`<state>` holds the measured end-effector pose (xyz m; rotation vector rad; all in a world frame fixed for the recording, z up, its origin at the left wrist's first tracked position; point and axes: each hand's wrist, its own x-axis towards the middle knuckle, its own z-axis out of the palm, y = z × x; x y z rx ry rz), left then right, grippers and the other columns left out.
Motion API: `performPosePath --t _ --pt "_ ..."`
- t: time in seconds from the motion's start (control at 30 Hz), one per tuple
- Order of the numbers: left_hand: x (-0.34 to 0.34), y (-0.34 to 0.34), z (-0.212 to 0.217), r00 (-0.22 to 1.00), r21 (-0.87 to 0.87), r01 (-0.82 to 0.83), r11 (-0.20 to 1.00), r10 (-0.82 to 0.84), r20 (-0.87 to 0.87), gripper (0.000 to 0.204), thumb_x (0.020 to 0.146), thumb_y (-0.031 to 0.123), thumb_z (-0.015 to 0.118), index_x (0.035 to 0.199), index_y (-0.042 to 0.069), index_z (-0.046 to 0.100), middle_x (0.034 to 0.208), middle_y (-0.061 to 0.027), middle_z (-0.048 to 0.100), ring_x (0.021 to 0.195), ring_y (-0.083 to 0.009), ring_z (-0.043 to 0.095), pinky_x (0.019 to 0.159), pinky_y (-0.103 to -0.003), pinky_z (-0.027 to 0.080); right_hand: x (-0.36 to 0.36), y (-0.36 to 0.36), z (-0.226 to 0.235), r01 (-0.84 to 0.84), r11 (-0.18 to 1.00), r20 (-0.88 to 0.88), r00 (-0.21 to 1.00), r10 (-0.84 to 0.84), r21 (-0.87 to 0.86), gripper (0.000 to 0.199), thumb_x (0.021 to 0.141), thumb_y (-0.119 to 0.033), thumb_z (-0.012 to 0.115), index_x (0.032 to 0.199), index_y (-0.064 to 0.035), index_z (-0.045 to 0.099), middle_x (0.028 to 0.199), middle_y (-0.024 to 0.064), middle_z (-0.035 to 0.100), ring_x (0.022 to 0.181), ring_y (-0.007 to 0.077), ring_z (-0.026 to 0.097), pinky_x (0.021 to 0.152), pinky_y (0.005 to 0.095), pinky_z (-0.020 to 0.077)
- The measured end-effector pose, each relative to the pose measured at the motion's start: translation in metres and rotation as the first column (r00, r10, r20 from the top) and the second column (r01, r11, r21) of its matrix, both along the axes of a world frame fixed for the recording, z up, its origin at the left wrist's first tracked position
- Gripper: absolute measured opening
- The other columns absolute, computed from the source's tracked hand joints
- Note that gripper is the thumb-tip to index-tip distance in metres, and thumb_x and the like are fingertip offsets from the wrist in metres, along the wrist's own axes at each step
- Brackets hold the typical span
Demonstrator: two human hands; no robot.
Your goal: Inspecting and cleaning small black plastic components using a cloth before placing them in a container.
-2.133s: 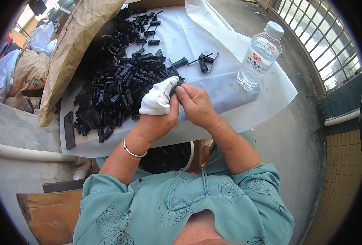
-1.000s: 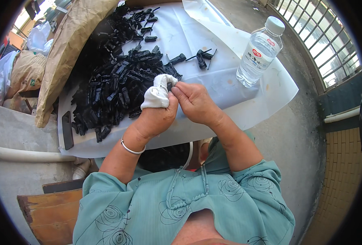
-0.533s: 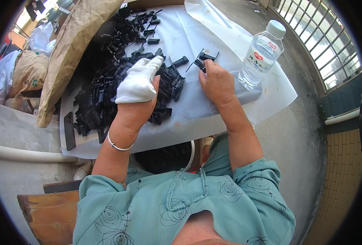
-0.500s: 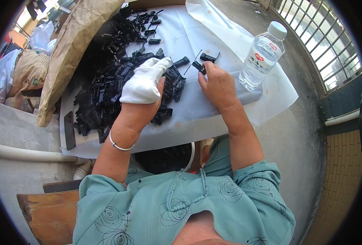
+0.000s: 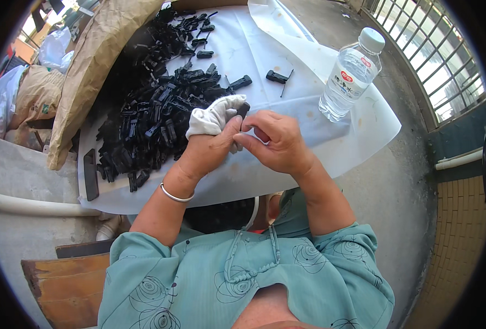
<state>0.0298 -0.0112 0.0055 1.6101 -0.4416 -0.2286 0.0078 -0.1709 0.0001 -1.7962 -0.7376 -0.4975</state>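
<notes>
In the head view, the left hand (image 5: pixel 212 140), its fingers wrapped in a white cloth (image 5: pixel 212 116), is pinching a small black clip (image 5: pixel 243 109) between the wrapped fingertips and the bare thumb. The right hand (image 5: pixel 276 141) is meeting it from the right, its fingers curled and closing on the same clip, so both hands are gripping one part; the clip is showing only at its top edge above the fingers. Directly left of the grip, a pile (image 5: pixel 149 104) of similar black clips is lying on a white sheet (image 5: pixel 358 126). Just beyond the grip, two separate clips (image 5: pixel 276 76) are lying apart from the pile. To the right of the grip, a clear bottle (image 5: pixel 350 77) is standing upright on the sheet. A brown sack (image 5: pixel 97 60) is resting along the far left of the pile.
</notes>
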Motion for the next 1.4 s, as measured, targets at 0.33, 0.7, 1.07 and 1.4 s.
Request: performPosePath --t 0.33,0.7,1.07,1.4 --pt "-0.015 0.001 0.009 0.996 -0.057 -0.044 0.997 0.039 -0.082 0.027 0.087 0.002 0.052 0.113 -0.002 0.047 0.087 -0.0057 0.057 0.057 -0.006 0.052 0.049 -0.019 0.044 0.007 0.0 -0.01 0.158 0.986 -0.319 0.938 -0.135 0.049 0.02 0.087 -0.017 0.057 0.077 -0.0004 0.055 0.058 0.005 0.047 0.053 0.0113 0.041 0.051 0.025 0.0372" --pt "-0.012 0.0 -0.005 0.778 0.254 -0.318 0.914 0.099 0.62 0.024 0.077 0.0 0.057 0.101 -0.004 0.057 0.091 -0.0173 0.061 0.081 -0.0254 0.062 0.072 -0.031 0.049 0.004 0.019 -0.026 0.064 0.989 -0.484 0.875 0.007 0.131 0.022 0.092 -0.015 0.048 0.078 0.0008 0.056 0.065 0.0 0.052 0.064 0.0071 0.045 0.058 0.0251 0.0408" --pt "-0.002 0.014 0.009 0.996 -0.035 -0.088 0.995 0.088 -0.001 0.027 0.089 0.003 0.044 0.115 0.0 0.043 0.09 -0.0039 0.053 0.073 -0.0069 0.046 0.067 -0.02 0.042 0.01 -0.007 -0.015 0.01 0.989 -0.266 0.963 -0.049 -0.146 0.011 0.08 -0.008 0.063 0.086 0.0007 0.061 0.065 0.0041 0.054 0.055 0.0081 0.045 0.051 0.0231 0.0386" --pt "-0.014 0.003 0.009 0.997 0.02 0.061 0.998 -0.062 0.039 0.022 0.084 0.003 0.043 0.105 0.001 0.048 0.084 -0.0014 0.049 0.072 -0.0061 0.043 0.065 -0.021 0.04 0.01 -0.002 -0.01 0.02 0.997 -0.337 0.941 0.007 0.078 0.014 0.084 -0.01 0.06 0.076 0.0008 0.057 0.063 0.0035 0.05 0.057 0.0091 0.043 0.053 0.0232 0.0375"
